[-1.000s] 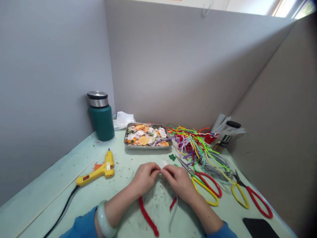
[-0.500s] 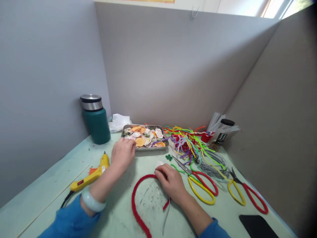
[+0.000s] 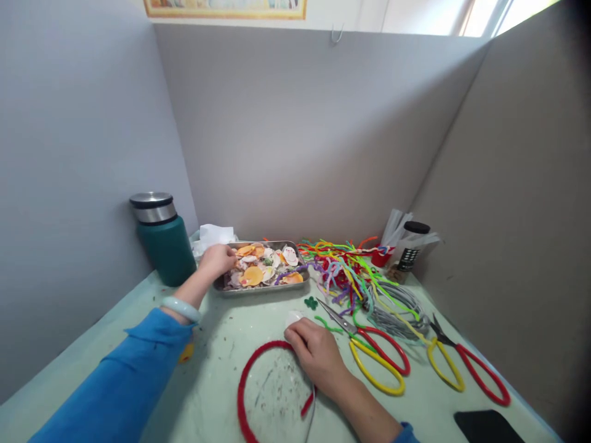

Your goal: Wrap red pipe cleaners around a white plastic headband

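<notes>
My left hand (image 3: 216,259) reaches over the left end of a metal tray (image 3: 258,291) filled with shells (image 3: 252,276). Its fingers are pressed together at the shells; what they hold, if anything, is hidden. Near the middle of the table my right hand (image 3: 318,357) grips a headband (image 3: 243,391) covered in red pipe cleaner. A thin bare grey end and a short loose red tip stick out below that hand. Behind its fingertips lies a small white piece (image 3: 293,318), partly hidden.
Scissors (image 3: 378,363) with red and yellow handles lie to the right, near a second pair (image 3: 467,360). Colourful pipe cleaners (image 3: 346,271), a small green flower (image 3: 311,303) and a lidded jar (image 3: 410,249) are behind. A green bottle (image 3: 166,246) stands at left; a black object (image 3: 487,426) lies front right.
My left hand has moved forward and left, from the tray's near edge to its left end. The left sleeve now covers most of the yellow glue gun. My right hand keeps its grip on the headband.
</notes>
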`<state>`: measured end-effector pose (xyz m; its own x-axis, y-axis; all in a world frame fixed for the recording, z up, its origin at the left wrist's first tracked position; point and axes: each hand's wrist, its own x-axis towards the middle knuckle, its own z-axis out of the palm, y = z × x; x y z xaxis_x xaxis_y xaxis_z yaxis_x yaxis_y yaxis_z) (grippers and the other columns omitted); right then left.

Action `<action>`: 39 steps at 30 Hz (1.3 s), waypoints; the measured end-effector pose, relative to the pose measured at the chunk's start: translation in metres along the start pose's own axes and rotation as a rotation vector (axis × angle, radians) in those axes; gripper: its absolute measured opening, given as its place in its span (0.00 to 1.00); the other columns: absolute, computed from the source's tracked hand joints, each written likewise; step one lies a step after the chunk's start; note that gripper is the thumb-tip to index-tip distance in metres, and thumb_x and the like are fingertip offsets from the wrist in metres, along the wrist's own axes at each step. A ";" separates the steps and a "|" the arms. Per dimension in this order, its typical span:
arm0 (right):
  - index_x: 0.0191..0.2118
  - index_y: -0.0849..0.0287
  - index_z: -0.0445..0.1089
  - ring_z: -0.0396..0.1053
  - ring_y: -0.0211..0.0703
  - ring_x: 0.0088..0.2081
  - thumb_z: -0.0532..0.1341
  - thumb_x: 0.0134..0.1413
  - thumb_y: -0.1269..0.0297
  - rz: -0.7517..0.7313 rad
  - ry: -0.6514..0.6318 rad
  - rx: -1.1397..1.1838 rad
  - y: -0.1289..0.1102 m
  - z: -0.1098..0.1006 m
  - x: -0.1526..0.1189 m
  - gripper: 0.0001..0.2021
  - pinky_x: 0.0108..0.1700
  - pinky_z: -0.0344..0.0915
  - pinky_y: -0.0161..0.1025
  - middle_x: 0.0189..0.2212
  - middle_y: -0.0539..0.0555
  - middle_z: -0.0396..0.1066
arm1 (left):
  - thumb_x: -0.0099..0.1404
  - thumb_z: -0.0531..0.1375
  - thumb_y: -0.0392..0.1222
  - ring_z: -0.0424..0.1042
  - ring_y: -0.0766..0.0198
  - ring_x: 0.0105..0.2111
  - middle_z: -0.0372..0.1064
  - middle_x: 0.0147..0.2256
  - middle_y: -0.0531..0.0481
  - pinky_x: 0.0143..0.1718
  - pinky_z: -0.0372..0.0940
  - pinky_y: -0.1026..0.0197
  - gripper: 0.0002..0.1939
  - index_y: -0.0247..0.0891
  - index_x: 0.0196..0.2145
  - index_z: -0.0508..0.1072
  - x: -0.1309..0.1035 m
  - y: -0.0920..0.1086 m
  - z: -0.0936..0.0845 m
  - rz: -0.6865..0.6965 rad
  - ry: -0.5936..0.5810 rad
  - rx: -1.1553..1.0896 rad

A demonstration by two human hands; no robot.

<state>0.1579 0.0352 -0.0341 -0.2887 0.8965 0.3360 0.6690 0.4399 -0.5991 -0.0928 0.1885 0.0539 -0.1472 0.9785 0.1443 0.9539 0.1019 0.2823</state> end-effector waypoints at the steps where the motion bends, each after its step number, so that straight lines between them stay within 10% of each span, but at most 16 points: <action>1: 0.30 0.58 0.69 0.66 0.38 0.32 0.51 0.62 0.62 0.002 -0.002 -0.001 0.000 0.000 0.000 0.13 0.34 0.55 0.33 0.29 0.51 0.69 | 0.54 0.58 0.44 0.72 0.56 0.35 0.76 0.33 0.43 0.32 0.60 0.62 0.12 0.38 0.33 0.78 0.005 -0.003 -0.003 -0.018 0.000 -0.019; 17: 0.28 0.58 0.68 0.65 0.37 0.30 0.51 0.61 0.64 0.003 0.001 0.000 0.003 0.002 0.001 0.13 0.33 0.54 0.32 0.28 0.51 0.69 | 0.52 0.60 0.46 0.72 0.60 0.31 0.77 0.29 0.48 0.28 0.60 0.65 0.11 0.39 0.30 0.79 0.026 0.000 -0.010 0.070 -0.043 -0.056; 27: 0.28 0.58 0.68 0.66 0.36 0.30 0.52 0.60 0.66 0.007 0.019 -0.005 0.006 0.004 0.003 0.12 0.32 0.54 0.32 0.28 0.50 0.70 | 0.52 0.60 0.49 0.73 0.50 0.40 0.76 0.38 0.39 0.35 0.63 0.61 0.16 0.38 0.35 0.78 0.054 0.026 0.023 0.082 -0.011 0.053; 39: 0.28 0.58 0.69 0.66 0.36 0.30 0.52 0.60 0.65 0.010 0.025 -0.007 0.007 0.004 0.003 0.12 0.32 0.53 0.33 0.28 0.50 0.70 | 0.58 0.55 0.42 0.72 0.56 0.43 0.75 0.43 0.45 0.39 0.63 0.64 0.17 0.39 0.44 0.75 0.054 0.007 0.001 0.110 0.036 0.054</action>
<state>0.1589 0.0412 -0.0408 -0.2647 0.8991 0.3485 0.6764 0.4307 -0.5975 -0.0941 0.2425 0.0623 -0.0488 0.9774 0.2055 0.9774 0.0043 0.2115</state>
